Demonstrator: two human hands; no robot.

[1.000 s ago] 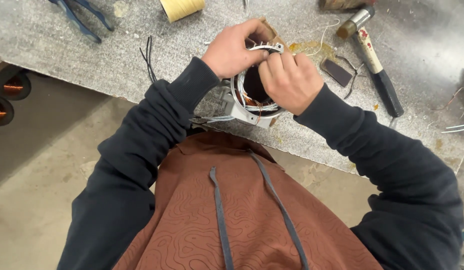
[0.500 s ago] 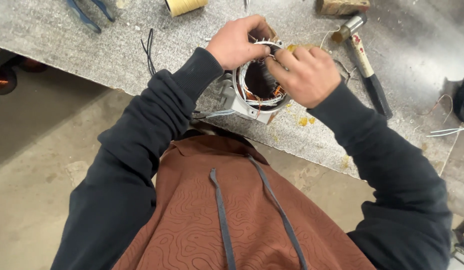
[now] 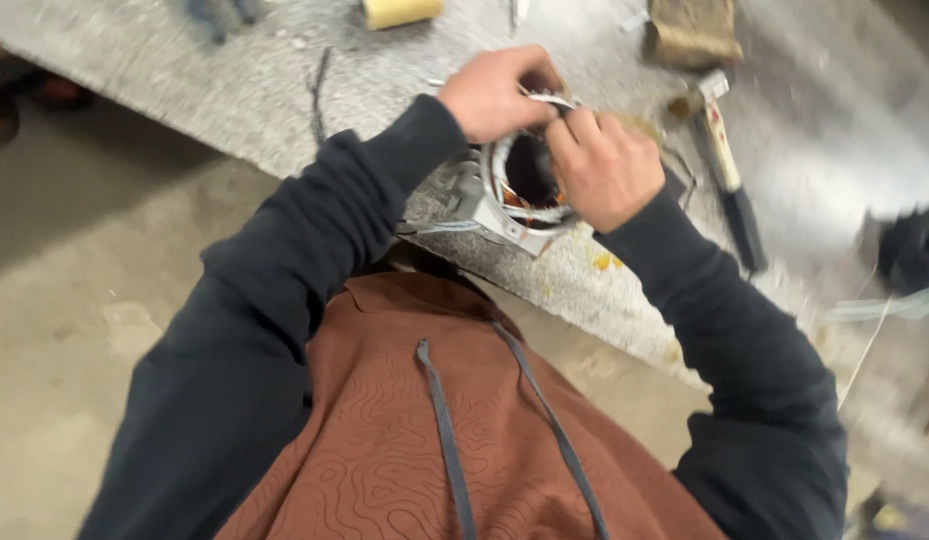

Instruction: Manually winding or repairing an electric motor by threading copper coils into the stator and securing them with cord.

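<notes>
We find a round metal motor stator (image 3: pixel 520 205) sitting at the near edge of the grey bench (image 3: pixel 285 90), directly in front of the person's chest. Its open bore faces up, and copper-coloured windings show inside the ring. Placement at the bench edge appears to serve reach: both forearms come in short and bent, so the work sits close under the eyes.

The left hand (image 3: pixel 495 92) is curled over the far-left rim of the stator, fingers closed around the rim and a pale strip or lead that arches across the top. We judge this grip to steady the housing. The right hand (image 3: pixel 607 170) covers the right rim, fingers bent and pinched together at the bore's edge; what they pinch is hidden beneath the knuckles, and we cannot tell its kind.

Other items lie clear of the work area. A hammer (image 3: pixel 727 165) with a pale and dark handle rests to the right, handle pointing near. A yellowish roll (image 3: pixel 403 11) lies at the far edge. A brown block (image 3: pixel 693 30) sits far right. Thin black wires (image 3: pixel 318 90) lie left of the hands. The picture is motion-blurred, so fine detail is uncertain.
</notes>
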